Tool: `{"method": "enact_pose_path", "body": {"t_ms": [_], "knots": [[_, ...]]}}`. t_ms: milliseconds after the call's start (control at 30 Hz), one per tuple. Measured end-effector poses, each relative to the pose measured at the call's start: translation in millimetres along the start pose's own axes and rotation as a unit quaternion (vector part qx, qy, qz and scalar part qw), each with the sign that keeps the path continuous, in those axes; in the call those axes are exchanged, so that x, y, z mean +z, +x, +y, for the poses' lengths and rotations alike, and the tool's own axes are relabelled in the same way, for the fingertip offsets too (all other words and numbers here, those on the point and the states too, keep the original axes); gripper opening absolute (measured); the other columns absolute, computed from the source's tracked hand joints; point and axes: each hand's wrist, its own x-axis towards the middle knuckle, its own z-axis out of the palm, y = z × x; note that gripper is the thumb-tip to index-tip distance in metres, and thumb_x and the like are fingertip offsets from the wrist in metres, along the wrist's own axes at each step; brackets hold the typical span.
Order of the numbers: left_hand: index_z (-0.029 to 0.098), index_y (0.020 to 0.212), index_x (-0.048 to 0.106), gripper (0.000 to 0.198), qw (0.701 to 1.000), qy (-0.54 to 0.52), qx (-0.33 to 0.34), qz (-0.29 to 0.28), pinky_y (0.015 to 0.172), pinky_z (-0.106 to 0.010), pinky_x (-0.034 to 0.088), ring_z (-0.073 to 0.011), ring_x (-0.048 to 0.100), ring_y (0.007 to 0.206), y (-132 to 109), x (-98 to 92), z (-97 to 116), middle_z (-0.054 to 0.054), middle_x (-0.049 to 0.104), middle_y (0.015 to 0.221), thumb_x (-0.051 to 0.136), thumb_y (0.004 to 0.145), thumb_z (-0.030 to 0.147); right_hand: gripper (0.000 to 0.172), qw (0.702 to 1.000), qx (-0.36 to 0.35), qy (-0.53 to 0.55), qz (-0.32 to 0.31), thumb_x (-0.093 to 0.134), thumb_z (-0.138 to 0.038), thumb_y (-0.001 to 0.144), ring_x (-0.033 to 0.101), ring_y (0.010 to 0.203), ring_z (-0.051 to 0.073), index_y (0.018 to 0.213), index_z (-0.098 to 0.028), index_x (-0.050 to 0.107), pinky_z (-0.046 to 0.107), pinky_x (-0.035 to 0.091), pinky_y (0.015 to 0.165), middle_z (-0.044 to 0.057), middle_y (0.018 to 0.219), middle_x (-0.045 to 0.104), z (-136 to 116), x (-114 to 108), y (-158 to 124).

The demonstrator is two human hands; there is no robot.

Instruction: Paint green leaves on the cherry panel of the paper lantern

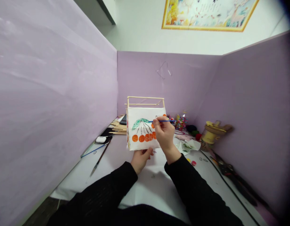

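Observation:
A box-shaped frame of thin wooden sticks (146,97) carries a white painted panel (133,113) on its near side. The panel shows a green leafy shape, thin dark stems and a row of orange discs. My left hand (141,160) holds the frame from below at the panel's bottom edge; some of its fingers are hidden behind it. In front of the panel's right part, my right hand (164,133) pinches a thin blue paintbrush (165,121), its tip at the green shape's right end.
Left on the white-covered table (145,191) lie a brown brush (102,155), a blue brush (94,150), a white case (101,139) and wooden sticks (118,128). Right are crumpled tissue (190,145), pliers (226,168), a yellow holder (209,135) and a bead jar (182,122). Purple partitions enclose three sides.

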Motion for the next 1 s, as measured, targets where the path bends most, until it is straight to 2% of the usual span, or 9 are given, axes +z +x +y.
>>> {"method": "enact_pose_path", "body": {"t_ms": [200, 533, 867, 1000], "knots": [[0.015, 0.065, 0.059, 0.047, 1.0, 0.001, 0.003, -0.005, 0.051, -0.026, 0.035, -0.0101, 0.043, 0.05, 1.4, -1.1, -2.7, -0.001, 0.055, 0.059, 0.066, 0.067, 0.061, 0.012, 0.998, 0.031, 0.054, 0.012, 0.056, -0.032, 0.086, 0.057, 0.056, 0.011, 0.083, -0.02, 0.057, 0.024, 0.045, 0.054, -0.002, 0.067, 0.061, 0.4, -1.2, 2.5], [0.015, 0.065, 0.058, 0.047, 1.0, 0.009, -0.007, -0.002, 0.052, -0.026, 0.035, -0.0101, 0.042, 0.051, -0.8, -0.2, 3.0, -0.001, 0.054, 0.057, 0.066, 0.067, 0.061, 0.006, 0.999, 0.003, 0.041, -0.019, 0.051, -0.016, 0.079, 0.055, 0.062, 0.011, 0.076, -0.019, 0.056, 0.023, 0.045, 0.058, -0.002, 0.069, 0.056, -1.3, -2.7, 4.9], [0.015, 0.065, 0.059, 0.049, 1.0, -0.004, -0.001, -0.001, 0.052, -0.026, 0.035, -0.0106, 0.043, 0.051, 0.8, -0.1, -1.8, -0.001, 0.053, 0.056, 0.066, 0.066, 0.063, 0.007, 1.0, 0.009, -0.007, -0.018, 0.05, -0.017, 0.077, 0.053, 0.058, 0.01, 0.073, -0.019, 0.055, 0.023, 0.044, 0.06, -0.003, 0.066, 0.056, -1.6, -2.2, 5.0], [0.015, 0.064, 0.059, 0.048, 1.0, 0.001, -0.002, 0.001, 0.052, -0.026, 0.036, -0.011, 0.043, 0.051, -0.2, -0.4, -0.6, -0.001, 0.055, 0.056, 0.067, 0.067, 0.062, 0.007, 1.0, 0.023, 0.008, -0.007, 0.05, -0.02, 0.08, 0.056, 0.06, 0.011, 0.074, -0.02, 0.055, 0.024, 0.045, 0.06, -0.002, 0.067, 0.059, -1.5, -2.4, 4.1]]}}
